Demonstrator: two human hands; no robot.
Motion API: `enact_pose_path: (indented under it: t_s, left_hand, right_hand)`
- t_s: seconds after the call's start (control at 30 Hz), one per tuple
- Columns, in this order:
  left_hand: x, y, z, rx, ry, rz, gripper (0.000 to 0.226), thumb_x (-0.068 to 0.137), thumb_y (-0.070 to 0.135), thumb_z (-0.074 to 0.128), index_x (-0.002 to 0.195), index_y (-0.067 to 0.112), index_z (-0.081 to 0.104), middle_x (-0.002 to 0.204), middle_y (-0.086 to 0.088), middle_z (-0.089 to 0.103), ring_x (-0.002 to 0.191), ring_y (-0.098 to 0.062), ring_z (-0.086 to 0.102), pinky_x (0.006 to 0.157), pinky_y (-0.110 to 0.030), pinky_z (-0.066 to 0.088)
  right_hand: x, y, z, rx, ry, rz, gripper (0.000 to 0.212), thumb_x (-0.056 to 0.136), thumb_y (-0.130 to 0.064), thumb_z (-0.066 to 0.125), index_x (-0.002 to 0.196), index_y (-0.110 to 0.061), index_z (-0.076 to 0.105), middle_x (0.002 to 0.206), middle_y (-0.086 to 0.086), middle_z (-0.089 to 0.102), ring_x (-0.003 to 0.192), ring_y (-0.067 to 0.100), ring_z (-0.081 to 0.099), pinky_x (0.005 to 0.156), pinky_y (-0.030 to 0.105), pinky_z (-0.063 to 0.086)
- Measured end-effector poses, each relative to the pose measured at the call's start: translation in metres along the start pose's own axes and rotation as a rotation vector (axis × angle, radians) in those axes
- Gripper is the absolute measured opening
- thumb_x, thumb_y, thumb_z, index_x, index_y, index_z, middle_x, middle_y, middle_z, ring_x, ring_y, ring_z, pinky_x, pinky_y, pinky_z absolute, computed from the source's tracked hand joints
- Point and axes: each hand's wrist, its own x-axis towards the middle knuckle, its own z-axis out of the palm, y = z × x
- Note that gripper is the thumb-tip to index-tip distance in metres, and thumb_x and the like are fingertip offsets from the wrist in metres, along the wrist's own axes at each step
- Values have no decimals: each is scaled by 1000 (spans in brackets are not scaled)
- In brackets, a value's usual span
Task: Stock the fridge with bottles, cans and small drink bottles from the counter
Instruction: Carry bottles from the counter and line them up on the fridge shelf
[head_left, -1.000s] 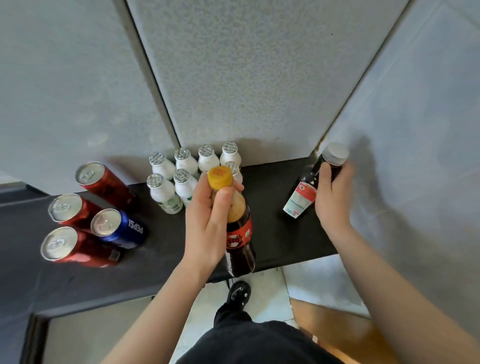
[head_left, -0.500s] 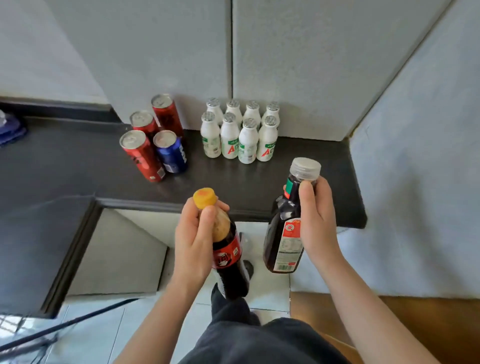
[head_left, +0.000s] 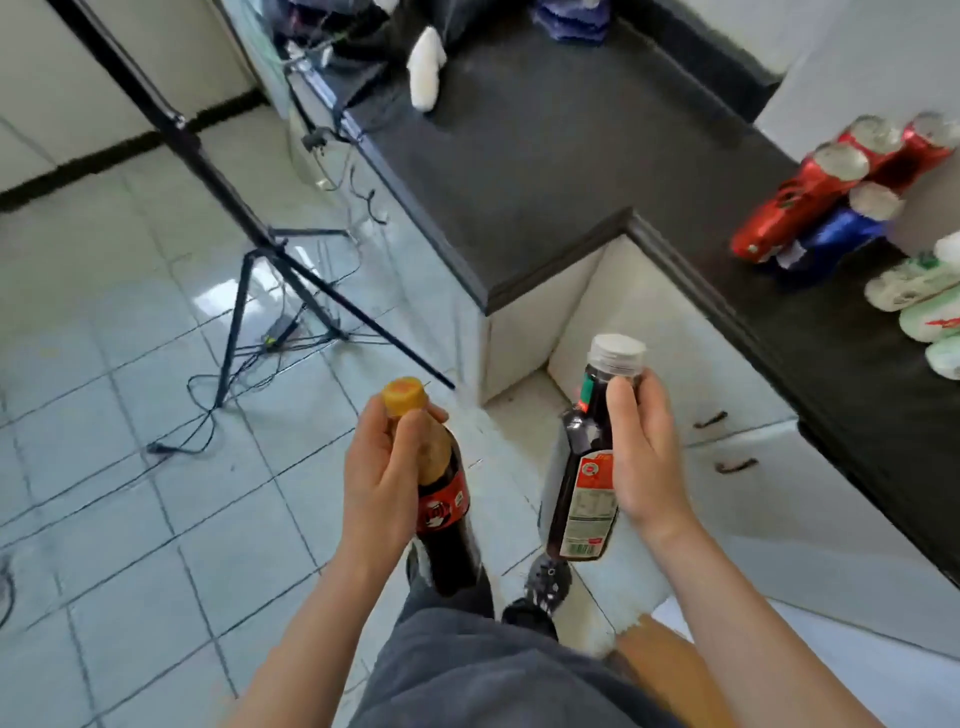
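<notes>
Grips the orange-capped dark bottle (head_left: 441, 512) by the neck with the left hand (head_left: 384, 478), fingers curled just under the cap, and holds it roughly upright over the tiled floor (head_left: 130, 519). Grips the white-capped dark bottle (head_left: 584, 499) high on its body with the right hand (head_left: 647, 467), thumb lying up along the neck, base tipped a little leftward. Carries the two side by side, not touching, in front of the body and well apart from the black counter (head_left: 545, 156).

Against half a second ago: same grips on both bottles, but turned to the left (counter then straight ahead beyond the hands, now swung off to the right). Leaves the red cans (head_left: 800, 197), the blue can (head_left: 836, 228) and the small white drink bottles (head_left: 914, 280) on the counter at the far right edge, blurred. Now takes in a black tripod (head_left: 249, 270) standing on the floor at left.

Beyond the right hand: the counter's inner corner edge and white cabinet fronts (head_left: 727, 364) with dark handles. Left of the left hand: open tile as far as the tripod legs.
</notes>
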Motion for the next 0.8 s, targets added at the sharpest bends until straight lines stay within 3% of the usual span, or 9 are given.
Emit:
enact_pose_path:
  t_s: [0.1,0.2,0.33,0.47,0.53,0.67,0.8]
  left_hand:
    - [6,-19,-73,0,139,-59,20,85,46,42,85,39,60,87,6,68,83,-12,62,72,-25,50]
    - [11,-33,-149,22,247,-67,30,86,49,40,85,26,59,85,11,67,80,-4,61,71,-14,46]
    - [14,-43,-254,79,368,-48,40,86,53,39,88,18,58,85,17,66,80,-1,60,70,-11,43]
    - [-2,-48,-340,127,531,-32,37,85,58,42,90,24,57,85,13,66,79,-2,59,70,-10,41]
    - [-21,-52,-373,148,634,-22,49,83,70,41,94,25,56,85,7,65,79,-5,59,70,-13,42]
    - [-71,-68,-420,86,917,-65,50,85,69,40,98,22,54,87,9,65,86,1,60,73,-5,41]
    - [-137,-92,-450,-59,1305,-183,29,89,52,39,95,26,51,89,13,66,87,-2,61,80,-9,41]
  right_hand:
    - [0,-12,76,-52,-148,0,33,85,-55,41,98,-27,55,88,-13,62,86,10,59,79,30,46]
    - [-5,-30,159,-55,-285,6,19,88,-46,43,93,-32,54,87,-11,63,84,10,59,79,29,46]
    - [-22,-58,271,-73,-424,-30,20,86,-47,42,89,-30,52,83,-8,60,80,13,56,79,38,45]
    - [-49,-86,367,-117,-644,-176,18,88,-47,39,91,-33,51,86,-10,61,82,7,59,74,24,46]
    - [-66,-96,410,-130,-747,-223,18,89,-45,39,92,-32,52,84,-11,60,78,2,58,68,16,45]
    - [-111,-106,488,-143,-994,-218,19,91,-42,41,99,-29,53,90,-7,59,77,-3,58,66,12,45]
    - [-176,-109,558,-231,-1267,-247,27,87,-45,40,101,-26,53,97,2,62,88,15,61,75,29,48]
